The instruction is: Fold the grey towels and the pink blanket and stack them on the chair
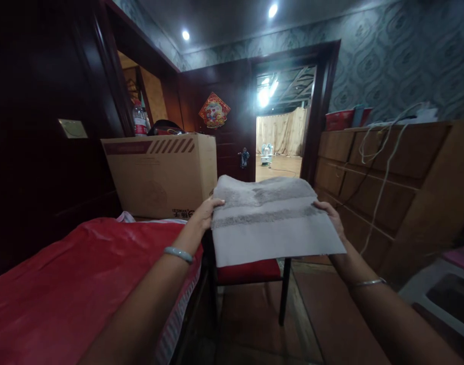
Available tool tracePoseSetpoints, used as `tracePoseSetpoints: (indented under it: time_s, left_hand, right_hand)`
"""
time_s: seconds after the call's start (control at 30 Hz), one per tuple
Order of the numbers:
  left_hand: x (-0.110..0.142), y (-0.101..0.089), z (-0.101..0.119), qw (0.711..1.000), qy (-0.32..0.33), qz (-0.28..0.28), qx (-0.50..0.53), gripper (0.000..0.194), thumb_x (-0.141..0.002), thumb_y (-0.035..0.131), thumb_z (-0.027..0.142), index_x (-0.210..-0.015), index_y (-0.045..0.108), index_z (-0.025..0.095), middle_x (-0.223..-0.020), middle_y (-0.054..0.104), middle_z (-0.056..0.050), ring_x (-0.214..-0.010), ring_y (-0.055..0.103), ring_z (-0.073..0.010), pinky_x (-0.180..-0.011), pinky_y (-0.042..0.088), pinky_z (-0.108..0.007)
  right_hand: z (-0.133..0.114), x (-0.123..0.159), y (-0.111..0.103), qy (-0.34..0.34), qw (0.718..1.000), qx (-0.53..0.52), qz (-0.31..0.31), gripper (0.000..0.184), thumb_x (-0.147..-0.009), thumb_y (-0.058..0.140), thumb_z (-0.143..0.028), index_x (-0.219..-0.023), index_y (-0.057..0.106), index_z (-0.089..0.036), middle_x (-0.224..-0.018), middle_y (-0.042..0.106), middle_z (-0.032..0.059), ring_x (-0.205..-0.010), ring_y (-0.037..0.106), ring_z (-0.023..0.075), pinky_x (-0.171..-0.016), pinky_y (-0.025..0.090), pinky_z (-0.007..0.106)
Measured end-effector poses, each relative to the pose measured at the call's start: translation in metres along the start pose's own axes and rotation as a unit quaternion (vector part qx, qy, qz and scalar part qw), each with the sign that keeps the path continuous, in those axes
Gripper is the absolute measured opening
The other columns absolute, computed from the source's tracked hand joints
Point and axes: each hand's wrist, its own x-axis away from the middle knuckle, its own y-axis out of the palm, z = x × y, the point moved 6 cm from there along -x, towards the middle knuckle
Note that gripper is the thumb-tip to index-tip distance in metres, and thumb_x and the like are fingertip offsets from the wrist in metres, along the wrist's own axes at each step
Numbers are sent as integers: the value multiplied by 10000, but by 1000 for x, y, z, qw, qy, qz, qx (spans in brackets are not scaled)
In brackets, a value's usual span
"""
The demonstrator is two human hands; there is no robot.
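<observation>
Both hands hold up a piece of grey plush cloth (pixel 262 223) by its two sides. Fuzzy darker bands cross its upper part, and the lower part is a smooth pale panel with a straight edge. My left hand (pixel 206 212) pinches the left edge, thumb on top. At the right edge my right hand (pixel 332 218) grips the cloth, its thumb on top and its other fingers partly hidden underneath. The cloth spans the space above a dark-framed chair with a red seat (pixel 249 272), hiding most of the chair's back.
A bed with a red cover (pixel 83 274) lies to the left, with a large cardboard box (pixel 159 172) behind it. On the right stand wooden drawers (pixel 391 167) with a hanging white cable (pixel 384 192). A pale plastic stool (pixel 444 294) is at lower right. An open doorway (pixel 279 142) lies ahead.
</observation>
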Motion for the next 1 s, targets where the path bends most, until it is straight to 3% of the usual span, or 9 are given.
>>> tracePoseSetpoints:
  time_s: [0.1, 0.23, 0.37, 0.63, 0.8, 1.0]
  left_hand:
    - [-10, -8, -24, 1000, -11, 10, -14, 350, -548, 720, -6, -882, 679, 91, -773, 737, -97, -758, 728, -245, -766, 592, -335]
    - [-14, -17, -32, 1000, -8, 15, -18, 294, -555, 742, 0, -838, 698, 67, -750, 733, -110, -700, 711, -223, -723, 572, -307]
    - [-21, -20, -24, 999, -10, 35, -30, 219, -568, 715, -1, -779, 689, 54, -688, 715, -103, -586, 668, -196, -618, 546, -288]
    - [-24, -31, -14, 997, 6, 67, -46, 228, -575, 680, 3, -783, 681, 96, -627, 692, -43, -525, 630, -165, -575, 535, -264]
    - [-22, -35, -11, 993, -9, 82, -89, 168, -570, 676, 2, -714, 678, 89, -599, 675, -54, -498, 598, -160, -521, 495, -253]
    - [-21, -35, -2, 987, 29, 93, -126, 154, -556, 693, 25, -695, 692, 92, -619, 676, -48, -541, 605, -156, -548, 483, -239]
  right_hand:
    - [33, 1, -12, 60, 998, -13, -7, 359, -654, 639, -409, -935, 730, -205, -670, 733, 75, -691, 713, 313, -688, 567, 410]
    - [51, 0, -21, 56, 998, -21, -2, 398, -661, 641, -416, -990, 731, -213, -683, 740, 64, -662, 707, 312, -693, 570, 426]
    - [45, -6, -17, 55, 998, -26, -1, 385, -662, 624, -419, -966, 731, -207, -688, 742, 73, -695, 718, 314, -718, 575, 429]
    - [38, -18, 9, 66, 996, -47, -26, 396, -676, 618, -356, -1012, 729, -178, -734, 757, 76, -758, 730, 302, -792, 581, 417]
    - [43, -21, 9, 90, 994, -58, -22, 331, -689, 622, -283, -981, 725, -167, -744, 759, 84, -725, 725, 283, -763, 587, 398]
    - [31, -21, 6, 62, 997, -42, -30, 321, -609, 702, -72, -916, 702, -164, -813, 765, 55, -620, 691, 194, -634, 570, 300]
